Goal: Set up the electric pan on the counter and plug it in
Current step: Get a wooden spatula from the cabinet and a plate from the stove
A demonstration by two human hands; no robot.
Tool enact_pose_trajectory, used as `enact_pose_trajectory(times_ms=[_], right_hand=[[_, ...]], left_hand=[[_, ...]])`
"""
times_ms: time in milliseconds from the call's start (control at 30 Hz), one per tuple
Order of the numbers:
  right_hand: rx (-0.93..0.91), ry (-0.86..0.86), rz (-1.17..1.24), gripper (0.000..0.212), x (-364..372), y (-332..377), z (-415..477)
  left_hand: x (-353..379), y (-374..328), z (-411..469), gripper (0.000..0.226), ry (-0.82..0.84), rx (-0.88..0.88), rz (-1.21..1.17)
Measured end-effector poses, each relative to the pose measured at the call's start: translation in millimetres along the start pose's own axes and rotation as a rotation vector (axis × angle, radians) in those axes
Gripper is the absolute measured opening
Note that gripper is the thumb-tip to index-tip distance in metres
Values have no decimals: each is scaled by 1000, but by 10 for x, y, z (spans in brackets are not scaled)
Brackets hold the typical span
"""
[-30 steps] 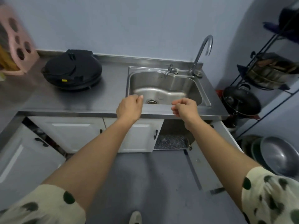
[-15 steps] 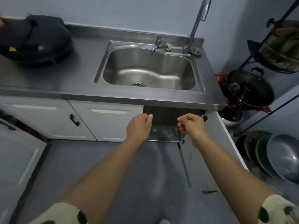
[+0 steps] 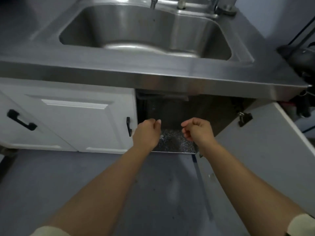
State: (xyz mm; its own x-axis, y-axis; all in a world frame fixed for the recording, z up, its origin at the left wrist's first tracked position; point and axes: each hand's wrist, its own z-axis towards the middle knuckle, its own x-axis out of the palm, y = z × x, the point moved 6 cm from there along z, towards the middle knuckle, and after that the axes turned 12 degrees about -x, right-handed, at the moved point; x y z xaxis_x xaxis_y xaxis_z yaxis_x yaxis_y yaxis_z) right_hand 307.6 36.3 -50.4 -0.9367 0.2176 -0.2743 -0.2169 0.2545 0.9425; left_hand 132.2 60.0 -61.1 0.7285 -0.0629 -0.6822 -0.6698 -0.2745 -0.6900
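Both hands [image 3: 147,133] before open cabinet [image 3: 177,114].

We see a steel sink [image 3: 196,40] sunk in the bench top, a shut white cabinet door [image 3: 75,116] with a black handle [image 3: 129,126], and an open cupboard [image 3: 187,109] with a speckled floor beside it.

A stainless steel table [image 3: 170,77] runs across the top of the view, with a steel sink [image 3: 196,34] sunk into it. Taps [image 3: 181,2] stand along its far rim. Below lies a grey floor [image 3: 51,176].
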Motion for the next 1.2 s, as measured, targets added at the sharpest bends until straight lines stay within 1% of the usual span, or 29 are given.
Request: enact_pose_trajectory(times_ms=[167, 233, 367, 433, 500, 567, 700, 800, 933, 1067, 1133, 1200], right_hand=[[-14, 13, 24, 26, 247, -522, 277], [-28, 11, 37, 28, 345, -721, 427], [-48, 28, 57, 31, 521, -980, 747], [-60, 38, 61, 31, 548, -1009, 869], [-67, 40, 58, 31, 524, -999, 961], [-60, 51, 68, 31, 502, -979, 1025], [-49, 89, 66, 31, 457, -898, 1056], [-48, 119, 47, 31, 410, -839, 1036], [-27, 136, 6, 31, 356, -791, 974], [-24, 191, -48, 31, 363, -713, 878], [-22, 222, -69, 31, 378, -675, 814], [-27, 237, -77, 31, 382, -635, 769]], left_hand=[[347, 317, 374, 43, 25, 24, -12], [495, 407, 538, 39, 31, 53, 45], [743, 427, 819, 13, -15, 197, 349], [820, 381, 886, 19, -48, 248, 529], [864, 366, 927, 23, -54, 255, 626], [880, 409, 952, 22, -29, 201, 567], [800, 529, 952, 20, -44, 17, 260], [754, 630, 882, 21, -63, -152, 57], [749, 857, 665, 22, -51, -328, -86], [581, 1253, 471, 37, -144, -582, -302], [449, 1338, 386, 36, -245, -619, -361], [330, 1333, 358, 28, -349, -609, -392]])
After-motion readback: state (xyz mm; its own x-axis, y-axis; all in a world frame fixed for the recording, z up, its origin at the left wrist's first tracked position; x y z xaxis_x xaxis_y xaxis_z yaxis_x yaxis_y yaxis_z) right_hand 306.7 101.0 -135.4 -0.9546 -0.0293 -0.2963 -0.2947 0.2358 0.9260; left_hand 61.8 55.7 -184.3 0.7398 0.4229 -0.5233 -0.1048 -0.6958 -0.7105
